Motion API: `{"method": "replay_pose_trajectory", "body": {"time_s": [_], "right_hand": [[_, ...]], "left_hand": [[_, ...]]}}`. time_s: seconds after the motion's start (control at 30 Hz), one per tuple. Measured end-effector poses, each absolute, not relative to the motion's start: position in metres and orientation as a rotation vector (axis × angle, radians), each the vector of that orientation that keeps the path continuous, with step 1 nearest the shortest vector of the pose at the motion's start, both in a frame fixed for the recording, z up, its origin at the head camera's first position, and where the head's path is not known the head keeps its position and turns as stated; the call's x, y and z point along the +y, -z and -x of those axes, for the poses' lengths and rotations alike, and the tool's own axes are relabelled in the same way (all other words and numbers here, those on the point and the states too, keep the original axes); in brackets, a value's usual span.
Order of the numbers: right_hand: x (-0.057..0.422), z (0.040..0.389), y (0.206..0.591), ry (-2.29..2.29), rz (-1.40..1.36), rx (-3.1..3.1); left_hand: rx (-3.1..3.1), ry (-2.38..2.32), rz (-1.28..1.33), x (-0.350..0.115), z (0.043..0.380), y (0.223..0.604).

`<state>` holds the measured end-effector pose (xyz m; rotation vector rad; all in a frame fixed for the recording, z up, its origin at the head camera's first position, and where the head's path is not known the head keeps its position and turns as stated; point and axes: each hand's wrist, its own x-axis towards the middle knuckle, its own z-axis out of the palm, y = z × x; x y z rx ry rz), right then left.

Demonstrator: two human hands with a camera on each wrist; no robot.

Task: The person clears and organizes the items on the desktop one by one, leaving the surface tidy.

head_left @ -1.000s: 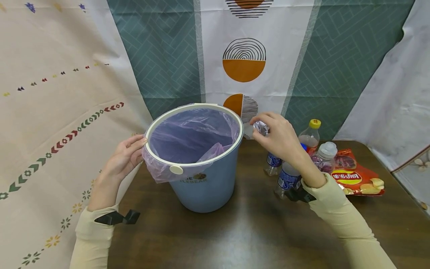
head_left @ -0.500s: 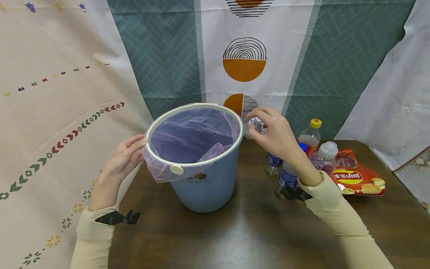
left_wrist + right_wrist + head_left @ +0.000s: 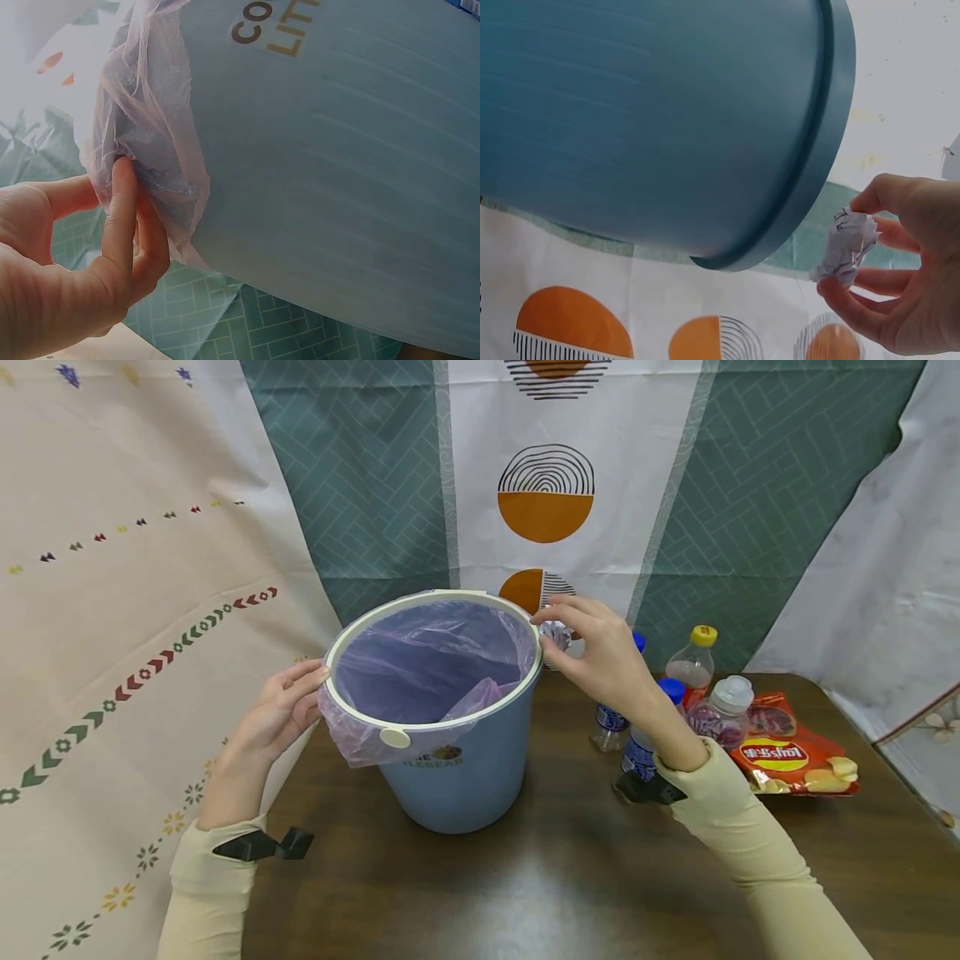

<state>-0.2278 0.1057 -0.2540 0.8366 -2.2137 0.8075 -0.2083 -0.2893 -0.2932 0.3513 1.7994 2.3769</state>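
Observation:
A light-blue trash can with a cream rim ring stands on the brown table, tilted slightly in the head view. Its pinkish-purple bag lines the inside and hangs over the left edge. My left hand holds the can at the left rim, its fingers on the folded-over bag in the left wrist view. Just outside the right rim, my right hand pinches a crumpled paper ball between thumb and fingertips. Seen from the right wrist, the ball is apart from the can's edge.
Right of the can stand two blue-capped bottles, a yellow-capped bottle and a white-capped one. Beside them lies a red Lay's chip bag. Patterned cloth hangs behind the table.
My right hand has moved left with the paper ball, from beside the bottles to the can's right rim. The left hand and the can have stayed put.

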Motion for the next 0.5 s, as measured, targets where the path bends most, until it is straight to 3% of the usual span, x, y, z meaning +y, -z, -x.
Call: {"method": "replay_pose_trajectory", "body": {"time_s": [0.5], "right_hand": [[0.0972, 0.2297, 0.2497, -0.834, -0.896, -2.176]], "left_hand": [[1.807, -2.351, -0.334, -0.2891, 0.207, 0.291]]}}
